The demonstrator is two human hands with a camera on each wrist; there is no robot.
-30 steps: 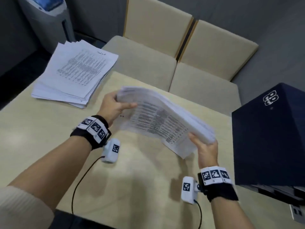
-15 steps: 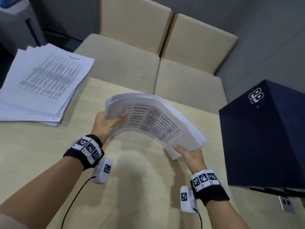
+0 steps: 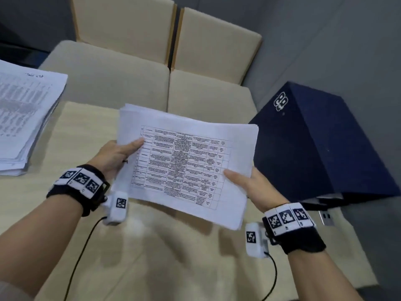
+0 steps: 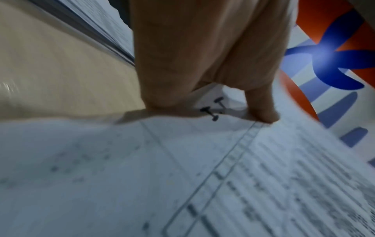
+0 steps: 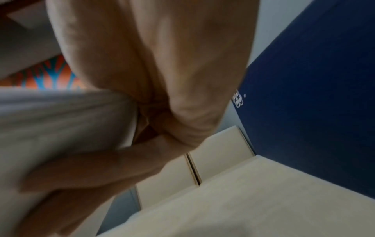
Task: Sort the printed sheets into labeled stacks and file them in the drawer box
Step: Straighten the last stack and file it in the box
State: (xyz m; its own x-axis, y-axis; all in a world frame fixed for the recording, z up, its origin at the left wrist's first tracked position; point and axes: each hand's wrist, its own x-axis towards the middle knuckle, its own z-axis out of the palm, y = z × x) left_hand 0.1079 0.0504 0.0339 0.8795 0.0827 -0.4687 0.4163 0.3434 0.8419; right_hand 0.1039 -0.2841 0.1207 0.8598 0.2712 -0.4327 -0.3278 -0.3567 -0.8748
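Resting at the far left of the counter [image 3: 65,246] is a loose stack of printed sheets [image 3: 23,118], its edges fanned and a handwritten note on the top page. My left hand [image 3: 112,157] comes next: its thumb lies on top of the bundle of sheets [image 3: 186,161] at the left edge while the other fingers curl underneath, pinching the paper. I hold that bundle above the counter, its top page showing a printed table, tilted slightly down toward me. My right hand [image 3: 256,187] grips the bundle's right edge the same way, thumb on top, and the right wrist view shows my fingers [image 5: 91,173] spread flat beneath the pages. Just right of that hand the dark blue drawer box [image 3: 321,144] stands on the counter, white logo on its top. Beyond the counter sit two beige chairs [image 3: 165,61], side by side.
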